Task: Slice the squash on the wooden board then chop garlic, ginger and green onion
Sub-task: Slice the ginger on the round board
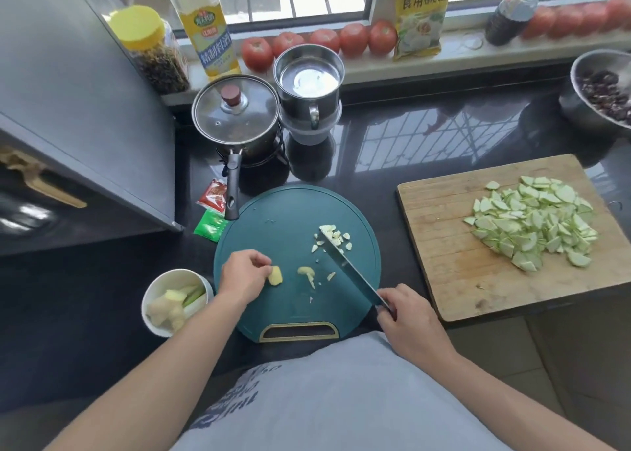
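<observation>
Sliced squash [532, 225] lies in a heap on the wooden board [454, 245] at the right. On the round green board [273, 242] in front of me lie chopped garlic pieces [333, 237] and a few ginger slivers [307, 274]. My left hand [244, 273] pinches a ginger piece [275, 275] against the green board. My right hand [406, 317] grips the handle of a knife [348, 266], its blade pointing up-left with the tip among the garlic. A white bowl [153, 293] left of the board holds a ginger root [167, 310] and green onion [194, 295].
Behind the green board stand a lidded saucepan [235, 116], its handle reaching over the board's edge, and a steel mug [309, 81]. Sauce packets [213, 211] lie by the handle. Tomatoes [321, 40], bottles and a jar line the windowsill. A metal bowl [601, 88] sits far right.
</observation>
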### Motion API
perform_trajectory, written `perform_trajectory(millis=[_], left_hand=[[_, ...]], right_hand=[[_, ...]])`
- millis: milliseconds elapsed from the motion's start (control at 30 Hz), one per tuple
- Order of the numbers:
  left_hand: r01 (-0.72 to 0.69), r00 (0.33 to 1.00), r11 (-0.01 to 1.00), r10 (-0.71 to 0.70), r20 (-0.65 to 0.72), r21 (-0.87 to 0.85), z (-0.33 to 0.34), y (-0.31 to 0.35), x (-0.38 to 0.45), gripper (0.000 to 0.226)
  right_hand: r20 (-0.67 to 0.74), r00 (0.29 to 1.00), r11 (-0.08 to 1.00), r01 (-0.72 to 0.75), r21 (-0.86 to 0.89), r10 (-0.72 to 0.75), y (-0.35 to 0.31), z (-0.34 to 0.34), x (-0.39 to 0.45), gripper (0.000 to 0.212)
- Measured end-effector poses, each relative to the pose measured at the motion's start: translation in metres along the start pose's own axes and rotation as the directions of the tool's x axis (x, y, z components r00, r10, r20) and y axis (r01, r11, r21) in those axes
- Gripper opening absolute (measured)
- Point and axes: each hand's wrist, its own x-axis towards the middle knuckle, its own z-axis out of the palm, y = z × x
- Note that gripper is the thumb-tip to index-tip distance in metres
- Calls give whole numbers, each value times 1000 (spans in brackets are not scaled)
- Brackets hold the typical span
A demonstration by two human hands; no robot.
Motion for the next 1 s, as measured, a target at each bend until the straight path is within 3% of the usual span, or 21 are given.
perform_trajectory(millis=[100, 233, 300, 367, 433, 600, 767, 1000], left_hand=[[36, 998, 998, -33, -47, 48, 4, -5, -10, 24], [200, 980, 969, -199, 17, -149, 25, 4, -24, 12], [312, 950, 887, -301, 85, -341, 35, 12, -29, 7], [436, 899, 735, -371, 231, -519, 38, 19, -35, 7], [487, 873, 667, -386, 298, -563, 37, 21, -42, 7], [461, 887, 694, -385, 256, -553, 37, 18, -43, 9], [435, 896, 719, -403, 185, -542, 49, 21, -34, 15], [328, 943, 854, -323, 83, -404, 55, 16, -27, 17]], right_hand=[[76, 997, 998, -26, -66, 31, 1, 4, -3, 19], [118, 993, 991, -9, -132, 25, -12, 13, 4, 21], [144, 990, 992, 26, -122, -8, -30, 20, 13, 20], [168, 985, 992, 66, -108, -47, -47, 25, 23, 19], [160, 985, 992, 78, -103, -60, -56, 27, 30, 22], [66, 994, 990, 96, -107, -90, -50, 11, 26, 19], [172, 955, 928, 280, -246, -242, -42, -3, 22, 24], [272, 909, 841, 401, -364, -316, -43, -11, 41, 30]])
